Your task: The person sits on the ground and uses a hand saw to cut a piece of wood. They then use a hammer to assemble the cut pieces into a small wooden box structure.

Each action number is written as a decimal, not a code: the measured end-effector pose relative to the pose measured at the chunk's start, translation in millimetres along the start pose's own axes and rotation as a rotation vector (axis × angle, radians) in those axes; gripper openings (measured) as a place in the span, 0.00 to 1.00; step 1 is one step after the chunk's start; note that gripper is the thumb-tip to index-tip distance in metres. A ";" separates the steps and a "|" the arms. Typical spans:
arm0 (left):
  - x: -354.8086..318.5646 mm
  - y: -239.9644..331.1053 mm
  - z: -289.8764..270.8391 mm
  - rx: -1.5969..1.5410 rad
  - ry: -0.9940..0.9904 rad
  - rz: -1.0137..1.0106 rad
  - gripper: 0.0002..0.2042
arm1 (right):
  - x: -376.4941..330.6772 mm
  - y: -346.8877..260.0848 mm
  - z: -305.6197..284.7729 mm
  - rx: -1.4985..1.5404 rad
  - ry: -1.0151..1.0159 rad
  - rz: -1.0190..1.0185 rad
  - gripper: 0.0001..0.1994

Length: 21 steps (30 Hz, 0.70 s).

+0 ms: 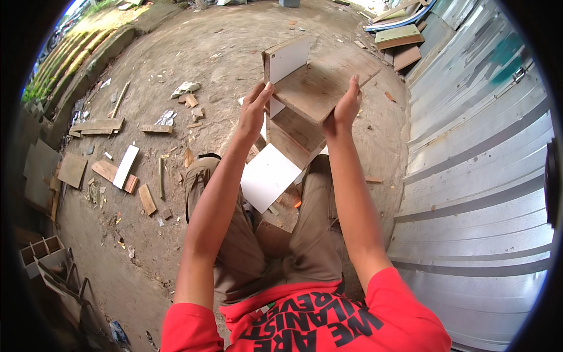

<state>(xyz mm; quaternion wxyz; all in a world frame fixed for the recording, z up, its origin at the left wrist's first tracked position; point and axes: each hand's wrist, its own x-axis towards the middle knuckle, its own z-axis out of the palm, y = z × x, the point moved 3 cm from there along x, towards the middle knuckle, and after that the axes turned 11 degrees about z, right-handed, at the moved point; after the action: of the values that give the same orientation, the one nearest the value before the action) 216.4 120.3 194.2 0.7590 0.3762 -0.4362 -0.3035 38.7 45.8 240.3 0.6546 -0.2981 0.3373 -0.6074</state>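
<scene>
Both my hands hold up a wooden board assembly (321, 82), a brown flat panel with a short white-faced upright piece (290, 60) at its left end. My left hand (254, 105) grips the left side below the white piece, fingers partly hidden behind it. At the near right edge my right hand (345, 105) is wrapped round the brown panel, thumb on top. Under the assembly, between my knees, more wooden boards (287, 138) show. A white square panel (270, 178) lies tilted by my left knee. Whether these lower boards join the held piece I cannot tell.
Wood offcuts (146, 199) and a white strip (125, 167) litter the dirt ground on the left. A compartmented wooden frame (44, 249) stands at the lower left. Corrugated metal sheeting (475, 193) walls the right side. Stacked boards (400, 38) lie at the far right.
</scene>
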 end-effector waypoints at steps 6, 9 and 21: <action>5.9 16.5 -2.0 0.222 -0.281 0.141 0.34 | 20.8 5.6 -4.5 -0.046 -0.007 -0.041 0.31; 7.8 26.9 -0.1 0.124 -0.356 0.173 0.37 | 10.4 5.8 9.2 0.020 -0.015 0.006 0.28; 27.8 -36.3 -72.7 0.701 -0.020 0.002 0.16 | 46.5 22.3 23.2 0.021 -0.154 0.282 0.23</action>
<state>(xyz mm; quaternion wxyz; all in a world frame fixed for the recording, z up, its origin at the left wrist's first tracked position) 288.5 101.3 151.5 0.5797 0.6107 -0.5215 -0.1381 72.3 0.9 232.5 0.7605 -0.2866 0.3181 -0.4882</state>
